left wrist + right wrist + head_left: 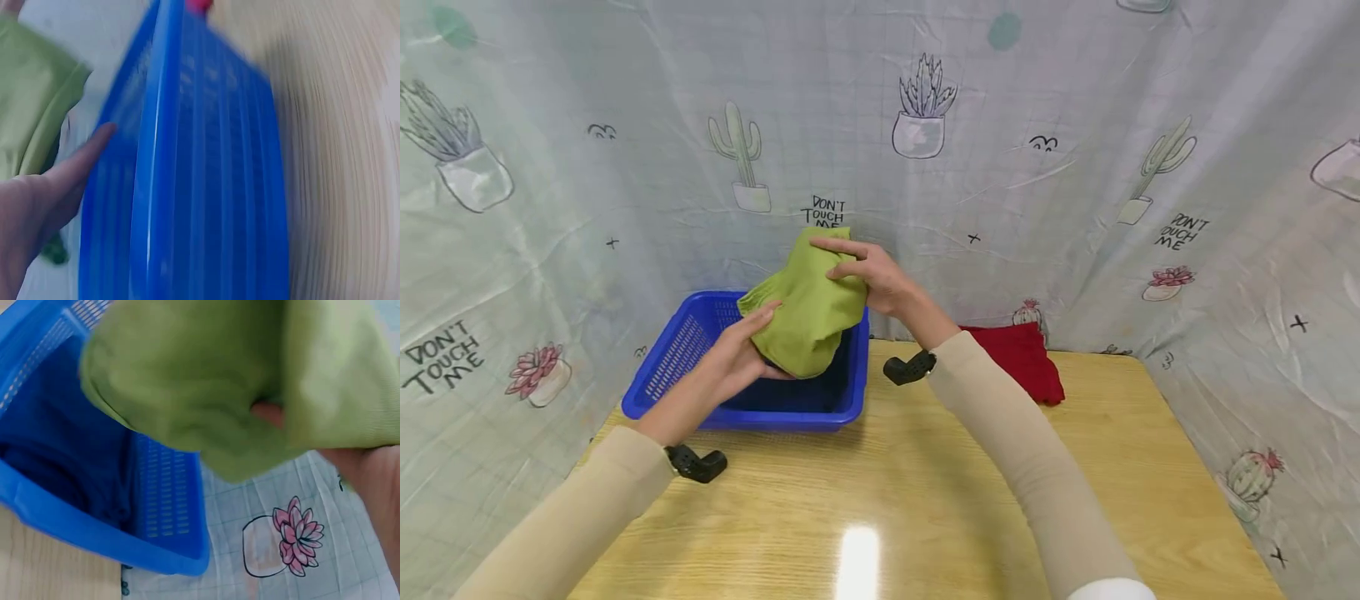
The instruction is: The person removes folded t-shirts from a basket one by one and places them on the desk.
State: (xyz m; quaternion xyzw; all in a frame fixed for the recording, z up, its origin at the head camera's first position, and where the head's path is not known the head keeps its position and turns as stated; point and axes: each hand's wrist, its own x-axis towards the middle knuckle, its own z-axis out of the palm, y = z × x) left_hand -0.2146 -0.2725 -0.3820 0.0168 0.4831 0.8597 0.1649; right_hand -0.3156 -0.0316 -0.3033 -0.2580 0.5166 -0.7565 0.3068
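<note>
A folded green cloth (812,312) is held up by both hands over a blue plastic basket (854,383). My left hand (737,358) grips its lower left part, the thumb on the near side and fingers underneath. At the upper right edge, my right hand (880,279) pinches the cloth, two fingers lying across the near face. In the right wrist view a fingertip shows in a fold of the green cloth (181,375); the rest is hidden. Dark blue fabric (62,437) lies inside the basket.
A red cloth (1026,358) lies on the wooden table (925,467) at the right, partly behind my right forearm. A patterned curtain (850,108) with cactus drawings hangs behind the table and along both sides. The basket stands at the back left, close to the curtain.
</note>
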